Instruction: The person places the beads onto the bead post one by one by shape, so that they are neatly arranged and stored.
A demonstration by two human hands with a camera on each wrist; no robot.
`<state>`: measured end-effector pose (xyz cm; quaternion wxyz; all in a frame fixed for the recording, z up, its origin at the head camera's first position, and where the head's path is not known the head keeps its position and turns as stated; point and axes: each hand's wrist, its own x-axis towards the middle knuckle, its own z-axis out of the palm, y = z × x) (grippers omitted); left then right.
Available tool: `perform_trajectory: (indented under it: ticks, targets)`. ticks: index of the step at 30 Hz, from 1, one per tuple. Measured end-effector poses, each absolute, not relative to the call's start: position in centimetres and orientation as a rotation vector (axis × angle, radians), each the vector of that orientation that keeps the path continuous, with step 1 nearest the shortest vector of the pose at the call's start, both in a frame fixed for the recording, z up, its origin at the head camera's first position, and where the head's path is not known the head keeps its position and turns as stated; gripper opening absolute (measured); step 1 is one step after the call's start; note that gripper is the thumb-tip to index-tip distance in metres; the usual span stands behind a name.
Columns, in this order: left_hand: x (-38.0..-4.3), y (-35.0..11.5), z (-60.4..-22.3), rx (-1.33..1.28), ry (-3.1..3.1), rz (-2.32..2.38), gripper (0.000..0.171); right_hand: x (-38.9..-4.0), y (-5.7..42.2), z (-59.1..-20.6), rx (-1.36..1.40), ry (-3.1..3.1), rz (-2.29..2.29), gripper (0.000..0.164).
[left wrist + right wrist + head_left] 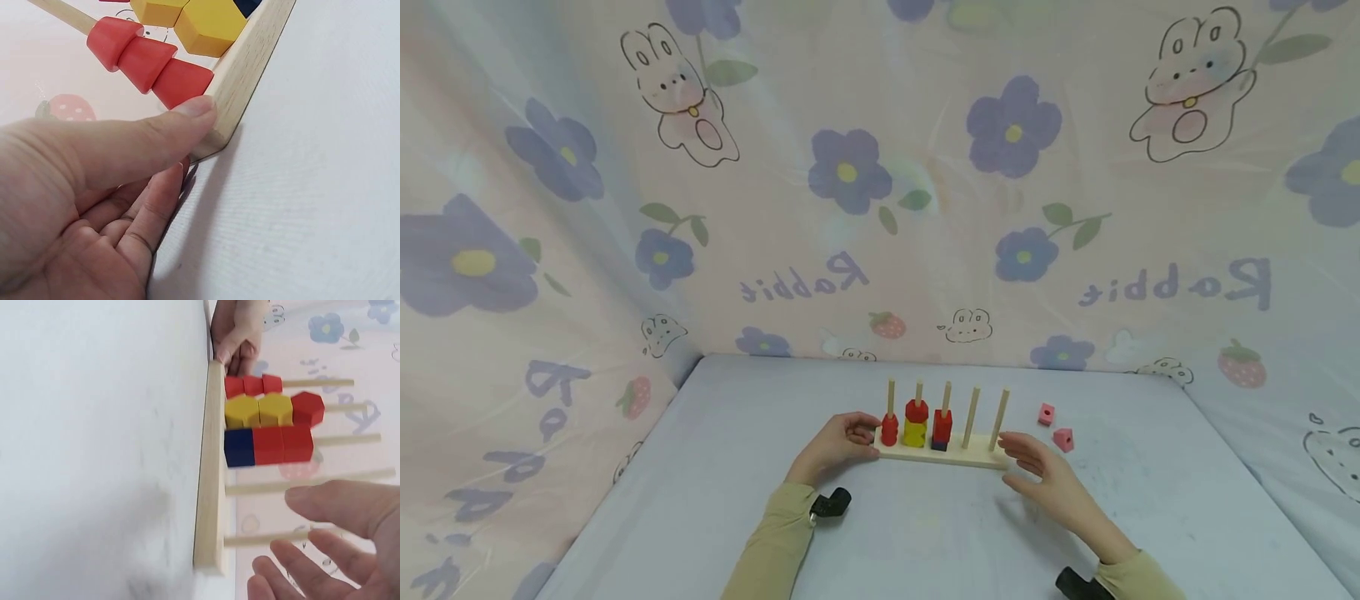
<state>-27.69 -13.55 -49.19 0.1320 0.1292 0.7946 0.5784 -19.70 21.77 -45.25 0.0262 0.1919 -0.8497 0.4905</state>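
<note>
A wooden peg board [940, 457] with upright pegs stands on the table. My left hand [838, 442] grips its left end, the thumb [181, 125] on the corner of the base. Red tapered beads [252, 385] fill the lower part of the leftmost peg. Beside it, a red hexagonal bead [916, 410] sits above yellow ones [257, 411]. The middle peg carries red square blocks [282, 445] over a dark blue block [239, 447]. My right hand [1048, 483], fingers spread and holding nothing, is near the right end, by two bare pegs [999, 421].
A small pinkish-red block [1047, 414] and a red triangular block [1063, 440], each with a hole, lie to the right of the board. A printed cloth [925, 208] hangs behind the white table [910, 542] and along its sides.
</note>
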Motion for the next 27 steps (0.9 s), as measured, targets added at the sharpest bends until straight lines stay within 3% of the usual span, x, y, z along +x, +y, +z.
perform_trajectory:
  ticks: [14,27]
  targets:
    - [-27.6,-13.5,-49.3,0.377,2.319,1.679,0.046,-22.2,28.8,-44.4,0.355,-2.658,1.090,0.045]
    - [-27.5,-13.4,-49.0,0.379,2.344,1.658,0.044,-24.6,30.6,-46.5,0.131,-2.810,1.092,0.043]
